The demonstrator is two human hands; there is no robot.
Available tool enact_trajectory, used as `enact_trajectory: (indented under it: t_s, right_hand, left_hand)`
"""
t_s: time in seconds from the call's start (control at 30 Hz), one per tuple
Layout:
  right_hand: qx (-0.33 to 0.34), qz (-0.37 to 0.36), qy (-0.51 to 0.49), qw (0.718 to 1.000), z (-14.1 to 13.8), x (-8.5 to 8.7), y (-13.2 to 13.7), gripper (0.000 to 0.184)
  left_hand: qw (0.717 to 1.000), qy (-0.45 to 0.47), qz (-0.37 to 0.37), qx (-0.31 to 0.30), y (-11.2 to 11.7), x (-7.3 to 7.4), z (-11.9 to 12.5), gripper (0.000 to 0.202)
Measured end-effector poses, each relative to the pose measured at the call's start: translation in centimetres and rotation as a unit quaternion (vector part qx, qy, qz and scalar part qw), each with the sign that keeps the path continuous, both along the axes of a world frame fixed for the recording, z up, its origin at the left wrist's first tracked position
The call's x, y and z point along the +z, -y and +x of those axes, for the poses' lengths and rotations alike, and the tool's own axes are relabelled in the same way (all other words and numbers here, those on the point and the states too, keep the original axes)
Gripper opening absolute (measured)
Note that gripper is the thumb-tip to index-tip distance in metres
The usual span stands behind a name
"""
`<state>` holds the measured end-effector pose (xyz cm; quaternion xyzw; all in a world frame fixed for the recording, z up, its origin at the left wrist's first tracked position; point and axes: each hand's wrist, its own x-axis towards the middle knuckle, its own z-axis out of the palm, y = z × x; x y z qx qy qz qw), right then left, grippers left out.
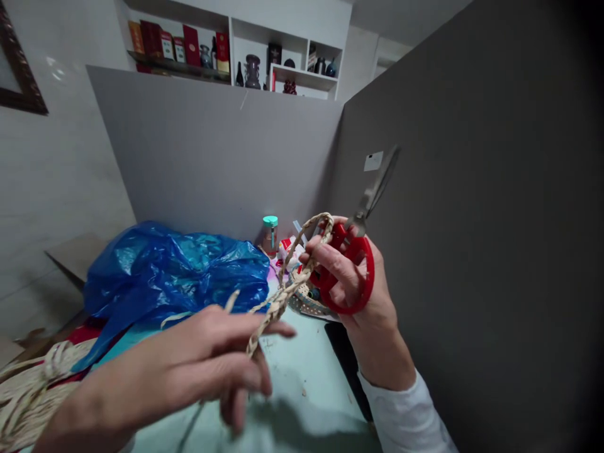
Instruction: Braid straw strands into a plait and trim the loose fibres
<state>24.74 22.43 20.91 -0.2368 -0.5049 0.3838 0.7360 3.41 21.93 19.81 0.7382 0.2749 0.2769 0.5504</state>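
Pale counter [306,390] between grey partitions: left hand [189,371] pinches braided cord [283,296], right hand's [372,314] fingers hooked through red scissors [370,267]; blue bag [165,264], seemingly stuffed, nine o'clock.

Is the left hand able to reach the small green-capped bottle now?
Likely only after letting go: the left hand pinches the braided cord, which the right hand also holds, with the red scissors. The bottle stands back by the partition, the blue bag bulging beside the way.
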Motion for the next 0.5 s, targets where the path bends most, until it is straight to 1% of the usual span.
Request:
enact_trajectory:
  t_s: [0.03, 0.07, 0.13, 0.2, 0.27, 0.4, 0.5]
  right_hand:
    - [0.0, 0.0, 0.001, 1.0, 0.0, -0.1, -0.3, 0.027]
    - [0.0, 0.0, 0.003, 1.0, -0.1, -0.3, -0.6, 0.027]
    - [-0.001, -0.004, 0.006, 1.0, -0.1, -0.6, -1.3, 0.028]
    - [0.002, -0.012, 0.012, 1.0, -0.1, -0.9, -1.8, 0.029]
    - [0.016, -0.017, 0.019, 1.0, -0.2, -1.1, -2.0, 0.029]
    - [0.032, -0.029, 0.043, 0.998, -0.4, -1.5, -2.4, 0.028]
    - [0.022, -0.008, 0.059, 0.998, -0.5, -1.9, -2.7, 0.027]
  left_hand:
    - [0.998, -0.016, -0.037, -0.047, -0.6, 0.3, 0.7, 0.022]
    - [0.995, 0.007, -0.073, -0.061, -1.2, 0.5, 1.3, 0.022]
    - [0.989, 0.074, -0.111, -0.067, -1.9, 0.5, 2.2, 0.021]
    - [0.981, 0.14, -0.129, -0.04, -2.0, 0.1, 2.9, 0.022]
    - [0.972, 0.186, -0.147, -0.007, -1.6, -0.4, 3.5, 0.023]
    - [0.949, 0.232, -0.213, 0.03, -1.3, -0.9, 4.2, 0.026]
    - [0.932, 0.256, -0.252, 0.058, -1.9, -0.8, 4.3, 0.019]
